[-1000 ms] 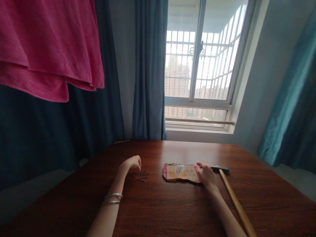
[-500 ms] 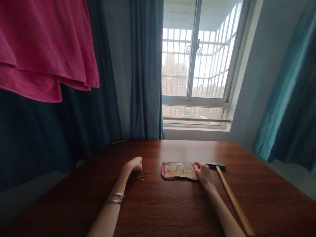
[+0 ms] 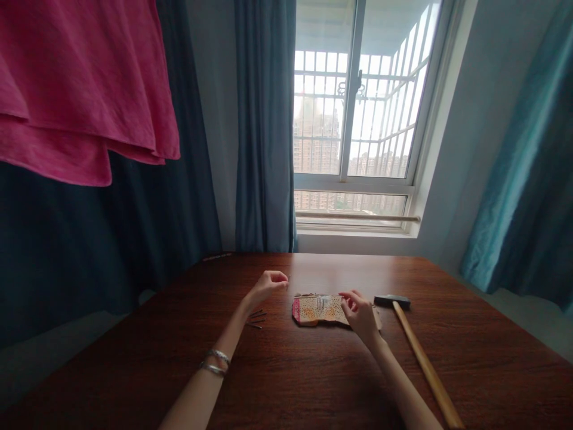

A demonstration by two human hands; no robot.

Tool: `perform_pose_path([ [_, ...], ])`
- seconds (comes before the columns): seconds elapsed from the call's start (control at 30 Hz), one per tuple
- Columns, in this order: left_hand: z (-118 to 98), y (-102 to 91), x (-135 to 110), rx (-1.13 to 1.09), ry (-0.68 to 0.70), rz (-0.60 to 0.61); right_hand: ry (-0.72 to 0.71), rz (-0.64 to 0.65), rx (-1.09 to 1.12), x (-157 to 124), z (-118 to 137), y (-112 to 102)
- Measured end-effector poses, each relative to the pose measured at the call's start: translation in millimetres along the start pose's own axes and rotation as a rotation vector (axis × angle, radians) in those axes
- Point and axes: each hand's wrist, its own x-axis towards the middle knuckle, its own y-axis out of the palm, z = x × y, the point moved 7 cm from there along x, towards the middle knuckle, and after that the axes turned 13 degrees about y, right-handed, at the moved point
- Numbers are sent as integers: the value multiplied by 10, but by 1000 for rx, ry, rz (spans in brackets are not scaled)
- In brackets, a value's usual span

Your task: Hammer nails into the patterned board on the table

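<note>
Brown table (image 3: pixel 268 370): nails (image 3: pixel 320 304) stand in cardboard (image 3: pixel 307 311); loose ones (image 3: pixel 256 326) remain toward nine o'clock; left hand (image 3: pixel 267 285) pinches an apparent nail (image 3: pixel 289 275), right hand (image 3: pixel 362 315) part-open, seemingly empty.

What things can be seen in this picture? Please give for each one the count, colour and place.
Wood-grain table: one, brown, lower half
Flat dotted board: one, cream with pink end, mid-table
Thin upright nail-like pins: a few, grey, on the board
Loose thin nails: about four, dark, beside left forearm
Long wooden-handled hammer: one, black head, tan handle, right of board
Hanging fabric cloth: one, pink, upper left
Fabric curtains: several panels, blue, both sides of window
Framed glass window: one, whitish frame, behind table
Tall buildings: several, beige, outside
Wrist bangles: two, silver, left wrist
Left hand: one, bare, left of board
Right hand: one, bare, at board's right part
</note>
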Motion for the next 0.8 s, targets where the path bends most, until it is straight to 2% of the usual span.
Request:
perform_pose_path([
  [0.17,-257,573,18,-75,67,-66,-4,179,252,-94,192,132],
  [0.27,-412,903,-29,-82,96,-15,13,228,348,-98,234,169],
  [0.33,-484,1035,-66,-89,99,0,29,262,405,-89,233,193],
  [0.53,-510,1086,-106,-106,122,-26,182,350,544,-67,131,269],
  [0.8,-505,1150,-134,-71,124,-5,221,325,584,-59,49,338],
])
